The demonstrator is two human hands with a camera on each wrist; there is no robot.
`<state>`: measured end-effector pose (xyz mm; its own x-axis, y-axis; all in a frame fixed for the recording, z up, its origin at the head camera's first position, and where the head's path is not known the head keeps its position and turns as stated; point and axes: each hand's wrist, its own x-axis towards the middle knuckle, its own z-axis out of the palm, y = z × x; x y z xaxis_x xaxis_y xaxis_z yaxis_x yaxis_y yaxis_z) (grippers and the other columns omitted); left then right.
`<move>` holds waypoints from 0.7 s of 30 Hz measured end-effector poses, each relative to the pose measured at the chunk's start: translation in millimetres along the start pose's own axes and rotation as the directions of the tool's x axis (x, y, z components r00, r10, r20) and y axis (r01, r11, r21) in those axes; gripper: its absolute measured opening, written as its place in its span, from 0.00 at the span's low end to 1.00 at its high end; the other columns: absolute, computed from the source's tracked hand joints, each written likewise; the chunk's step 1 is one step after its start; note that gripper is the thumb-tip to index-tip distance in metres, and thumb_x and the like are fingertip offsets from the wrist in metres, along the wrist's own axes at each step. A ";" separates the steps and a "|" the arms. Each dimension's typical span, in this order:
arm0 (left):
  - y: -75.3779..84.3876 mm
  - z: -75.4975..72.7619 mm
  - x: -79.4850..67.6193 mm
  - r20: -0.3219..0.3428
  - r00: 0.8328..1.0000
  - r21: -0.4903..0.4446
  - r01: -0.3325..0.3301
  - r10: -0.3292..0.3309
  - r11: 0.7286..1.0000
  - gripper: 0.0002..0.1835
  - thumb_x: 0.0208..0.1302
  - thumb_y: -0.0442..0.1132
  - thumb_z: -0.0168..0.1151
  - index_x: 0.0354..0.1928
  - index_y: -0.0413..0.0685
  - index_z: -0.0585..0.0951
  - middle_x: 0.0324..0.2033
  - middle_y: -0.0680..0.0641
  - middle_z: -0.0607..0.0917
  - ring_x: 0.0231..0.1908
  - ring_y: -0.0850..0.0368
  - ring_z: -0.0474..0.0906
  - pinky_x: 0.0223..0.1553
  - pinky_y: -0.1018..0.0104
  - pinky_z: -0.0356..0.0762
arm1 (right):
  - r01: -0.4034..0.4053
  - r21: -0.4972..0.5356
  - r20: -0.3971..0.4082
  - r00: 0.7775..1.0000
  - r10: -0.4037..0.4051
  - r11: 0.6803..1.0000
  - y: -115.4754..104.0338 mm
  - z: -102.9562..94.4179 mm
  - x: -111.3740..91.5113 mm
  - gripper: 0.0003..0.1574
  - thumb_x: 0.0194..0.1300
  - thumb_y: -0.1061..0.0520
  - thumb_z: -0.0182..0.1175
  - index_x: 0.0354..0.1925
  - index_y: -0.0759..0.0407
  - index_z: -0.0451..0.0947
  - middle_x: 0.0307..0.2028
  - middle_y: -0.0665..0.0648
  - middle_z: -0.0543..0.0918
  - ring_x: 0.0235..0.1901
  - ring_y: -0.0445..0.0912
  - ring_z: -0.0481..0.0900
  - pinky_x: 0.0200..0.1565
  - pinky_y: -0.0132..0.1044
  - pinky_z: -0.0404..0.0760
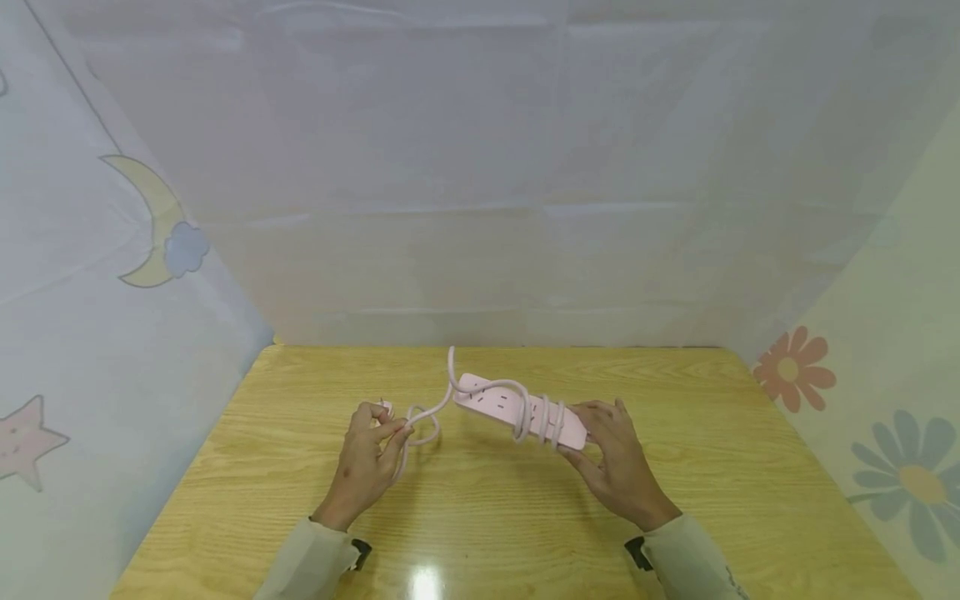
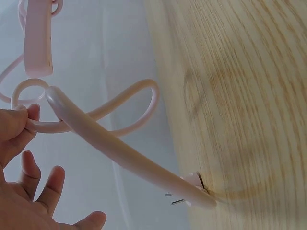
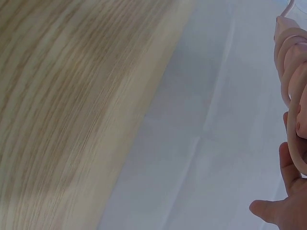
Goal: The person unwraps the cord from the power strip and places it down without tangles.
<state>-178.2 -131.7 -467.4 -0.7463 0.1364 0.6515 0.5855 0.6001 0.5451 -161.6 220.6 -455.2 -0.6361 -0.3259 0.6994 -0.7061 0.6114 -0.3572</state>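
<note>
A pink power strip (image 1: 492, 402) is held up over the table, tilted with its left end higher, sockets showing. My right hand (image 1: 617, 460) grips its right end. Several turns of its pink cord (image 1: 556, 423) wrap round the strip's body. From the strip's left part the cord loops up and across to my left hand (image 1: 366, 460), whose thumb and forefinger pinch it. In the left wrist view the cord's free end runs down to a plug (image 2: 193, 181) with metal prongs at the tabletop, and the other fingers (image 2: 52, 187) of that hand are spread.
The wooden table (image 1: 480, 525) reaches back to a pale cloth wall (image 1: 480, 250). Cloth side walls carry a printed moon (image 1: 153, 225) on the left and printed flowers (image 1: 795, 369) on the right. Dark bands (image 1: 361, 554) sit at both cuffs.
</note>
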 end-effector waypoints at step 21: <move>-1.7 -0.6 -3.2 -0.006 1.000 -0.001 -0.012 0.012 1.000 0.04 0.56 0.25 0.71 0.35 0.32 0.88 0.34 0.47 0.70 0.49 0.37 0.74 0.52 0.42 0.73 | -0.034 -0.022 -0.006 0.999 0.034 0.999 0.9 -0.9 -1.1 0.40 0.52 0.66 0.73 0.63 0.58 0.74 0.49 0.55 0.84 0.54 0.59 0.74 0.60 0.79 0.48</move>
<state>-176.6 -133.7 -470.0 -0.7371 0.1393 0.6613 0.5951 0.5973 0.5376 -161.3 222.1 -455.7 -0.6578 -0.3008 0.6905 -0.6772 0.6376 -0.3674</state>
